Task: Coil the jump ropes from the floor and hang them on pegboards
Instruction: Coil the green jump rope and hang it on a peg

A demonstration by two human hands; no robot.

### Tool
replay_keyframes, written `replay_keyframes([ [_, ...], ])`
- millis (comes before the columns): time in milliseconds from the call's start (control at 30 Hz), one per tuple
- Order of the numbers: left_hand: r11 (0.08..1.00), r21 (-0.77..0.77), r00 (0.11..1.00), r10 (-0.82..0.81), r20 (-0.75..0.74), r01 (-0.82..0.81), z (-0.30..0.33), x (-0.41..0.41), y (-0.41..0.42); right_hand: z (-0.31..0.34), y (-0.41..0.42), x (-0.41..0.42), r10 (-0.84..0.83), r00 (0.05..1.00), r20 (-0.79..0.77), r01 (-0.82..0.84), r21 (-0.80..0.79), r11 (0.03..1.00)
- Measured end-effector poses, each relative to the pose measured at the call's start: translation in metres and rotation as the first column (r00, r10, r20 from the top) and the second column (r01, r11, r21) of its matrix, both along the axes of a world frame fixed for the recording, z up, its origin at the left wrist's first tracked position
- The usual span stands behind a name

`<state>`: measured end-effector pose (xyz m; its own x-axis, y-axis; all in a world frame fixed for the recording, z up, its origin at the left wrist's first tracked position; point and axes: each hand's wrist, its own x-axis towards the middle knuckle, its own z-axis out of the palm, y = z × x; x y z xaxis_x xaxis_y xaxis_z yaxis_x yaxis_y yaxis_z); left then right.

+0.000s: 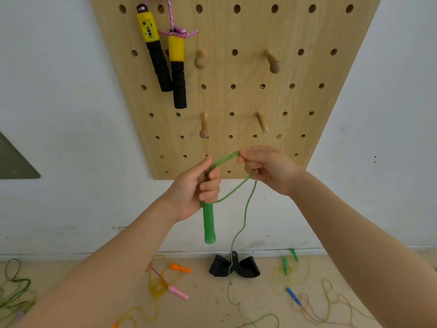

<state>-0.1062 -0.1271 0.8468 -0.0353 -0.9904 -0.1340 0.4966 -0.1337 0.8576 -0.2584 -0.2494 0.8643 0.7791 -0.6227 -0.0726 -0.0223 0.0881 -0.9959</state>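
Observation:
My left hand (196,188) grips the top of a green jump-rope handle (209,226), which hangs straight down. The green cord (246,209) arcs from that hand to my right hand (264,169), which pinches a loop of it, then drops to the floor. Both hands are in front of the lower edge of the wooden pegboard (295,95). A pink rope with yellow-and-black handles (163,60) hangs at the board's upper left. Several bare wooden pegs (272,61) stick out of the board.
Loose ropes lie on the floor: an orange-and-pink-handled one (177,278) at the left, green (289,259) and blue (293,295) handles at the right, green cord (14,290) at the far left. A black stand (246,266) sits at the wall's base.

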Motion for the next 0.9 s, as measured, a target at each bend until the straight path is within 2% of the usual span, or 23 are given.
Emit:
replay_keyframes([
  [100,0.988,-0.156,0.992,-0.031,-0.122,0.012,0.008,0.000,0.003,-0.008,0.007,0.013,-0.002,1.000,0.027,0.001,0.032,0.999],
  [267,0.963,-0.237,0.981,0.083,-0.176,-0.125,0.023,0.020,0.008,-0.024,0.018,0.026,-0.004,0.997,-0.073,-0.010,-0.191,0.982],
  [367,0.968,-0.194,0.987,0.156,-0.036,-0.160,0.020,0.037,0.017,-0.026,0.017,0.023,-0.209,0.975,-0.070,0.186,-0.247,0.951],
  [433,0.975,-0.179,0.990,0.140,0.022,-0.134,0.014,0.041,0.023,-0.024,0.015,0.024,-0.383,0.922,-0.052,0.360,-0.243,0.901],
  [500,0.979,-0.176,0.994,0.105,-0.008,-0.105,0.009,0.042,0.028,-0.023,0.014,0.026,-0.517,0.854,-0.062,0.491,-0.233,0.839],
  [567,0.979,-0.189,0.997,0.064,-0.050,-0.072,0.008,0.044,0.030,-0.024,0.015,0.027,-0.595,0.793,-0.128,0.546,-0.283,0.789],
  [633,0.976,-0.210,0.996,0.043,-0.080,-0.059,0.011,0.045,0.032,-0.027,0.018,0.029,-0.558,0.782,-0.277,0.429,-0.409,0.806],
  [700,0.969,-0.234,0.996,0.067,-0.053,-0.078,0.013,0.045,0.032,-0.029,0.026,0.033,-0.392,0.762,-0.515,0.097,-0.508,0.856],
  [733,0.965,-0.243,0.995,0.096,-0.007,-0.094,0.014,0.046,0.031,-0.030,0.033,0.035,-0.299,0.724,-0.622,-0.096,-0.520,0.849],
  [767,0.962,-0.250,0.990,0.129,0.056,-0.112,0.013,0.046,0.030,-0.029,0.042,0.039,-0.225,0.675,-0.703,-0.270,-0.519,0.811],
  [833,0.957,-0.238,0.960,0.212,0.185,-0.166,0.010,0.047,0.025,-0.021,0.064,0.046,-0.129,0.593,-0.795,-0.537,-0.510,0.672],
  [900,0.952,-0.180,0.937,0.281,0.209,-0.246,0.005,0.049,0.022,-0.006,0.086,0.050,-0.055,0.570,-0.820,-0.684,-0.510,0.522],
])
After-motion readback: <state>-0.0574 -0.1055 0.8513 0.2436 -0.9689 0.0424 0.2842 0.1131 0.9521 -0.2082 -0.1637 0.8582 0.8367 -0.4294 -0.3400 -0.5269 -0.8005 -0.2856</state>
